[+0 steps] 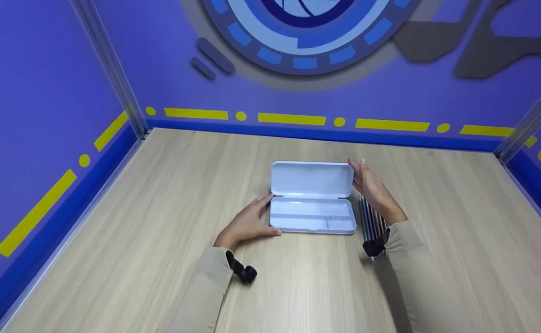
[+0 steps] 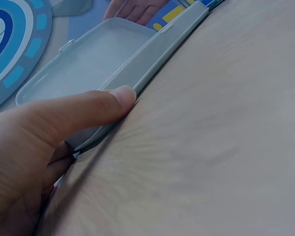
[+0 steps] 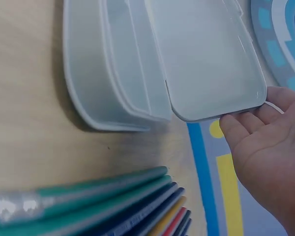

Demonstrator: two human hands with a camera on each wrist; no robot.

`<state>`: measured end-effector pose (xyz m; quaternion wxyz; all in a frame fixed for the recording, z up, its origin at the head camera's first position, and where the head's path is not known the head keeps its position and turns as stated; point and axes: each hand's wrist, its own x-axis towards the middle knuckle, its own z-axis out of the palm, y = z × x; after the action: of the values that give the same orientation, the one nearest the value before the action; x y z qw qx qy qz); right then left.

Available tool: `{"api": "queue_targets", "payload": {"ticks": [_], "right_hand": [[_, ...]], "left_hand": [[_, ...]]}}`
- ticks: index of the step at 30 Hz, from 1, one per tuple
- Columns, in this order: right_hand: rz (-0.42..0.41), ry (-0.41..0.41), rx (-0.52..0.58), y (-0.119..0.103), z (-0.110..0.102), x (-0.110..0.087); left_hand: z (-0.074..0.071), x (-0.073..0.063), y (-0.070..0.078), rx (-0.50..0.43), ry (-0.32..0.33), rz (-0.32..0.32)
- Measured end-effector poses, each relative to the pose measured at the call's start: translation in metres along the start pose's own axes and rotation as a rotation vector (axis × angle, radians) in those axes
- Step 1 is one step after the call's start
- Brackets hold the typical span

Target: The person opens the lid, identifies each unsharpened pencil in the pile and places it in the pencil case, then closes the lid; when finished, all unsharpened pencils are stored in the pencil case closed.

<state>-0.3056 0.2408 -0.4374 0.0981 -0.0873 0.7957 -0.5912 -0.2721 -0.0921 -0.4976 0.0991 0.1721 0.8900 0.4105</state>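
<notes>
A white pencil case [image 1: 298,223] lies on the table with its lid [image 1: 312,179] raised at the back. Its inside shows a long compartment and a divided front row, with nothing in them. My left hand [image 1: 246,223] grips the case's left end, thumb at the front edge and fingers along the side; part of those fingers is hidden in the left wrist view. At the lid's right edge, my right hand [image 1: 376,192] touches with nearly straight fingers [image 3: 235,129]. Several pencils [image 3: 137,216] lie side by side right of the case, partly under the right forearm.
The light wooden table [image 1: 159,194] is bounded by a blue back wall [image 1: 159,83] and side walls with yellow markings. A black wrist camera [image 1: 247,274] sits on the left wrist, and another [image 1: 373,247] on the right, above the pencils.
</notes>
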Motion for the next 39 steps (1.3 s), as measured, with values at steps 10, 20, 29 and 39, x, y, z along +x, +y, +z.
{"api": "queue_targets", "payload": {"ticks": [10,20,29,39], "right_hand": [[0.060,-0.051,0.094,0.014,-0.001,0.019],[0.201,-0.056,0.121,0.031,0.004,0.026],[0.224,-0.014,0.126,0.023,0.001,0.033],[0.203,0.009,0.150,0.021,0.000,0.029]], "left_hand": [[0.000,0.001,0.002,0.005,0.009,0.025],[0.003,-0.005,0.000,-0.015,0.005,-0.004],[-0.005,-0.001,0.005,-0.019,0.028,-0.001],[-0.004,-0.002,0.005,-0.005,0.025,0.020]]}}
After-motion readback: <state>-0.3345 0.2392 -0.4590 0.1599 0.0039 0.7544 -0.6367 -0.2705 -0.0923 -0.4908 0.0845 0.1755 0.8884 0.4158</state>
